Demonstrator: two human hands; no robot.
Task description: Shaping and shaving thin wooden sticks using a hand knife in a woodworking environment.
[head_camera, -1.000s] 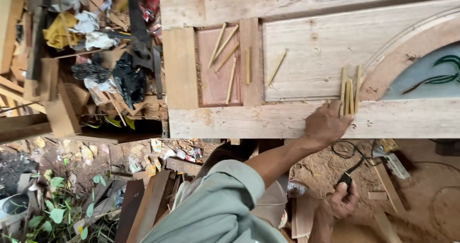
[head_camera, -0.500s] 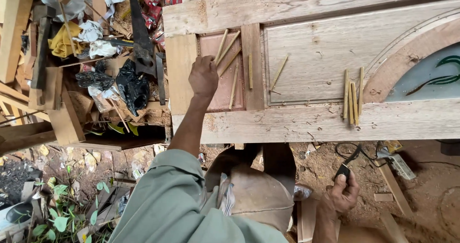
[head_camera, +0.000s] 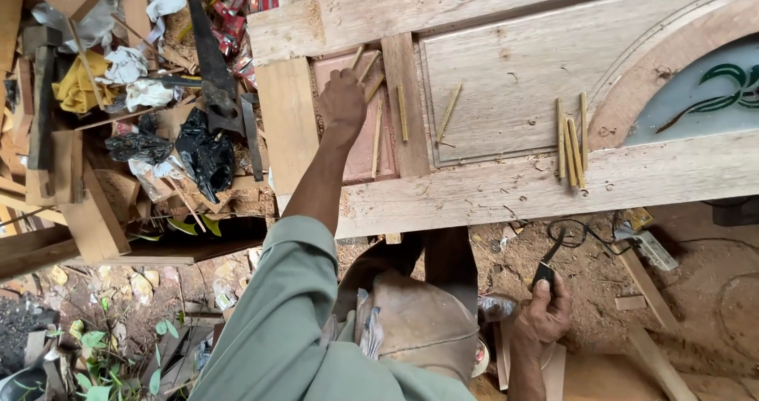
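My left hand [head_camera: 341, 100] reaches across a wooden door [head_camera: 490, 187] lying flat and rests on its small reddish recessed panel [head_camera: 360, 152]. Its fingers are curled down among thin yellow sticks [head_camera: 376, 140], and they hide whether they hold one. A single stick [head_camera: 449, 112] lies on the big pale panel. A bundle of several sticks [head_camera: 571, 144] lies further right, by the curved frame. My right hand [head_camera: 545, 310] hangs low beside my leg, closed on a small black-handled tool [head_camera: 544, 273].
A hand saw [head_camera: 209, 61], a black plastic bag [head_camera: 202, 152], a yellow cloth [head_camera: 79, 85] and wood offcuts [head_camera: 87, 219] crowd the left. A green-patterned glass pane [head_camera: 704, 92] sits in the door's arch. Below are sawdust-covered ground [head_camera: 696, 290] and a black cord [head_camera: 577, 231].
My left hand left the bundle of sticks on the right and swung left to the reddish panel, then edged further up it. My right hand stayed low with the black tool.
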